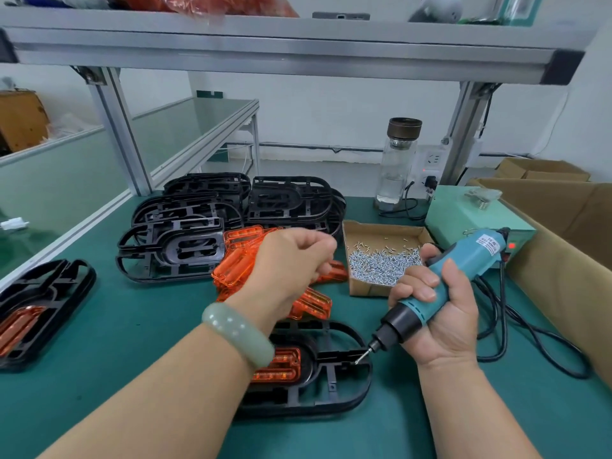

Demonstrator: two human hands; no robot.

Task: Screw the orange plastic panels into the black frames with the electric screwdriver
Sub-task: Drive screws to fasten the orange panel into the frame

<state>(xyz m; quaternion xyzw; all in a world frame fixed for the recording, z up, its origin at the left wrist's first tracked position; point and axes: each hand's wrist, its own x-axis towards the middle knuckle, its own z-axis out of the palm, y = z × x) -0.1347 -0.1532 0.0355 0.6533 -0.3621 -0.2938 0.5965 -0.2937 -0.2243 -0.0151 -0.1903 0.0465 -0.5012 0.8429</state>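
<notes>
The right hand (440, 313) has its grip wrapped round the teal electric screwdriver (463, 270), whose bit slants down onto the right end of the black frame (331, 392) lying on the bench (149, 326), with 1 orange panel (281, 366) seated in its middle. The left hand (291, 260) hangs over the loose orange panels (238, 260) beside the cardboard box (371, 289) of screws (381, 263); its fingers are curled, and I cannot tell whether they pinch anything. This looks like the screw-driving step, and next the bit wants squaring over the hole, then steady downward pressure.

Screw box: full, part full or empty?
Part full. Silver screws heap in the near half of the cardboard box; bare bottom shows farther back.
</notes>
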